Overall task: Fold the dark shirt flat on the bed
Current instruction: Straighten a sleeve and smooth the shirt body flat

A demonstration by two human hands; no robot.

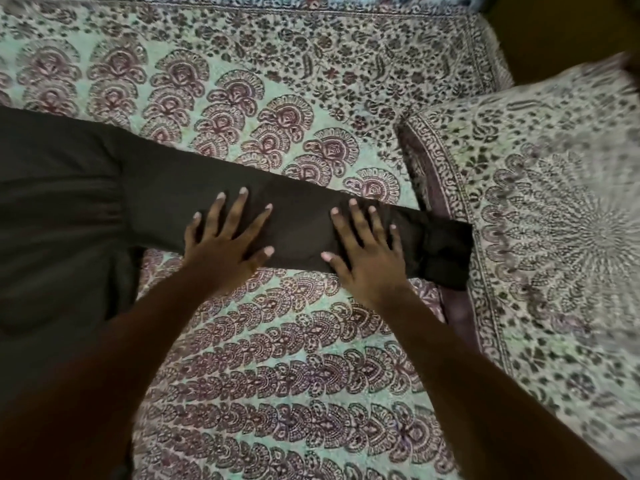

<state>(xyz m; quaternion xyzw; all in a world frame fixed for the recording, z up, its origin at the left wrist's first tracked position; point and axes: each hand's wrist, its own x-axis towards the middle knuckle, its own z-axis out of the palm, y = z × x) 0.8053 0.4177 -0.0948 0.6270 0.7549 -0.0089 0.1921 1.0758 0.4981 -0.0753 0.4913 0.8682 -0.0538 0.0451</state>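
Observation:
The dark shirt (52, 209) lies spread on the bed (277, 358), its body filling the left side. One long sleeve (298, 223) stretches out to the right, and its cuff end (446, 251) reaches the pillow's edge. My left hand (225, 244) presses flat on the middle of the sleeve with fingers spread. My right hand (367, 251) lies flat on the sleeve nearer the cuff, fingers straight. Neither hand grips the cloth.
The bed carries a pale green sheet with a maroon paisley print. A pillow (554, 237) in matching patterned cloth sits at the right, touching the cuff. A dark gap beyond the bed's corner shows at the top right (554, 29).

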